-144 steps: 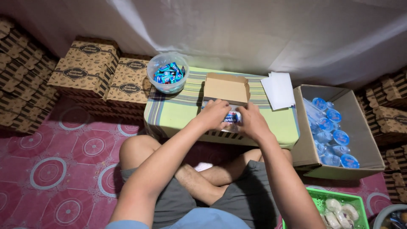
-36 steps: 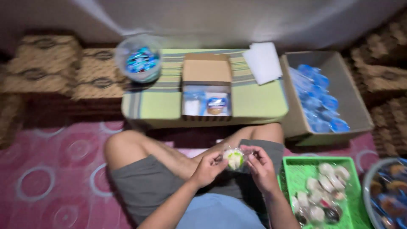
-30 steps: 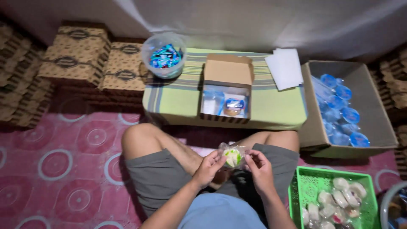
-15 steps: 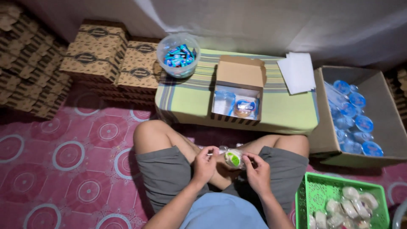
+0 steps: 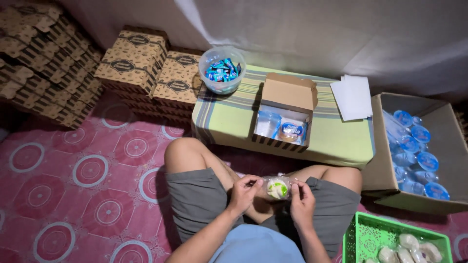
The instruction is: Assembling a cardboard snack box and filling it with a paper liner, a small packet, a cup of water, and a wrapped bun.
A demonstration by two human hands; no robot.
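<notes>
A low table draped in a green-and-yellow striped cloth (image 5: 234,114) is standing just beyond the seated person's crossed legs. On it, an open brown cardboard box (image 5: 286,113) is holding a clear plastic cup (image 5: 267,124) and a small round tub with a blue lid (image 5: 292,131); a clear plastic bowl of blue-wrapped sweets (image 5: 222,70) and a stack of white paper sheets (image 5: 352,97) are sitting beside it. A large carton of sealed water cups (image 5: 414,151) is lying to the right, a green plastic basket of wrapped snacks (image 5: 390,241) near the right knee, and patterned brown boxes (image 5: 141,61) are piling up at left.

Nothing is blocking the hands. Both are hovering over the lap, wrists bent inward. The left hand (image 5: 242,193) and right hand (image 5: 302,204) are pinching a small clear plastic packet with a green-and-white snack (image 5: 278,188) between them, fingertips pressed on its two ends.
</notes>
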